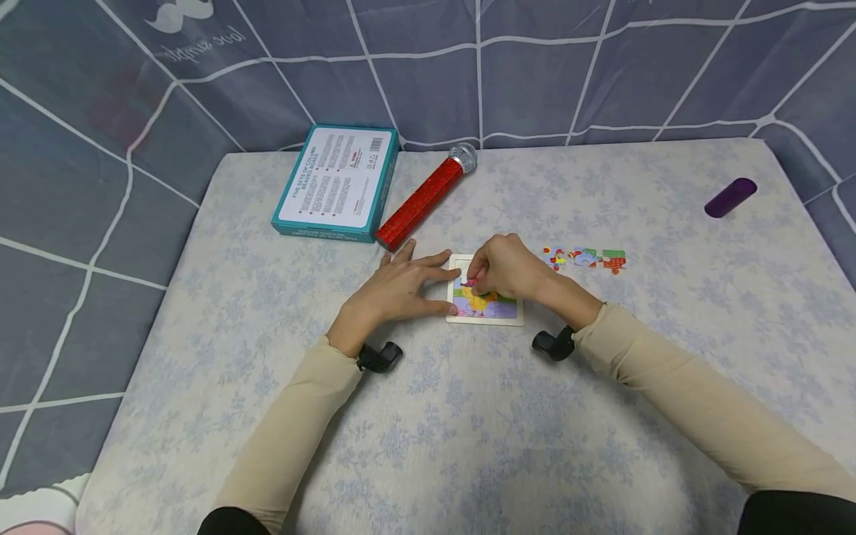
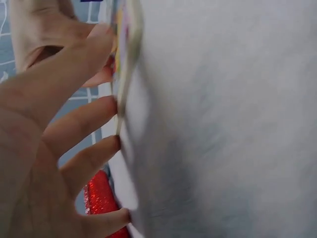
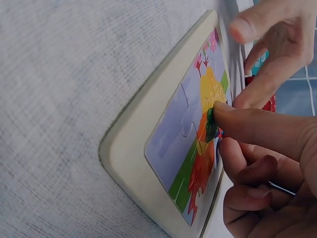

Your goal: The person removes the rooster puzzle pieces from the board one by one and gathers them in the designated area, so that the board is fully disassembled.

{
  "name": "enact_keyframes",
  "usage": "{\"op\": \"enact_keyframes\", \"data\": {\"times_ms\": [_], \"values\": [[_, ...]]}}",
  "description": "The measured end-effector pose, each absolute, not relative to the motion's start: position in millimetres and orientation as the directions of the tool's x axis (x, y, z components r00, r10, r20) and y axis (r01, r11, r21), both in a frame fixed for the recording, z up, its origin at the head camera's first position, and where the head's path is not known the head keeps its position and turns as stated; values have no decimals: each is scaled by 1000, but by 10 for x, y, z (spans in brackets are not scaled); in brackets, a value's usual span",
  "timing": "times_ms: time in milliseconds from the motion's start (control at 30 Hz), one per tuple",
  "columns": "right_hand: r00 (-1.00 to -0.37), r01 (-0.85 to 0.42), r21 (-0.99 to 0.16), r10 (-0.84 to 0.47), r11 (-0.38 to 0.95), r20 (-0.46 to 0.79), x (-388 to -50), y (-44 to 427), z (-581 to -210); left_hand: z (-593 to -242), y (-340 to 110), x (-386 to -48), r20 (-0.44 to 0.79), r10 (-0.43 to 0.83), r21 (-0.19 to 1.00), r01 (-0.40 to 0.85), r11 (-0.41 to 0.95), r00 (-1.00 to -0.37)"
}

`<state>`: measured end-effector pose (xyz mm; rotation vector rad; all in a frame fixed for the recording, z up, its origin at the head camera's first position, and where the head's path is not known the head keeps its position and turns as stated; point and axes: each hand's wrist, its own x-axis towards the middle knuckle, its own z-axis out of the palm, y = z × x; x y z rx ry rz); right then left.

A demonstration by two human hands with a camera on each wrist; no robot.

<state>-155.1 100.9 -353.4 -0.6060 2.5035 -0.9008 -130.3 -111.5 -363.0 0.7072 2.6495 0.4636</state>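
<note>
A small jigsaw board [image 1: 491, 322] with a pale frame lies mid-table, its lower part filled with a yellow, orange and purple picture. My left hand [image 1: 397, 290] is spread at the board's left side; its thumb and index finger touch the frame, the other fingers stretched toward the microphone. Over the board, my right hand [image 1: 511, 267] pinches a puzzle piece [image 3: 211, 124] with a dark green part between thumb and index finger. The fingertips hide most of that piece. Several loose puzzle pieces [image 1: 614, 260] lie in a row to the right of the right hand.
Behind the left hand, a red glittery microphone [image 1: 421, 202] lies slanted beside a teal and white box [image 1: 337, 178]. A purple cylinder [image 1: 731, 198] lies at the far right of the patterned tablecloth [image 1: 481, 431]. Grey tile-patterned sheeting [image 1: 428, 82] hangs along the back.
</note>
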Motion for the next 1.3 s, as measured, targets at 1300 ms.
{"op": "enact_keyframes", "data": {"times_ms": [1300], "values": [[-876, -68, -801, -420, 595, -237, -1544, 1148, -3684, -3645, -1024, -1301, -223, 467, 394, 359, 846, -856]]}}
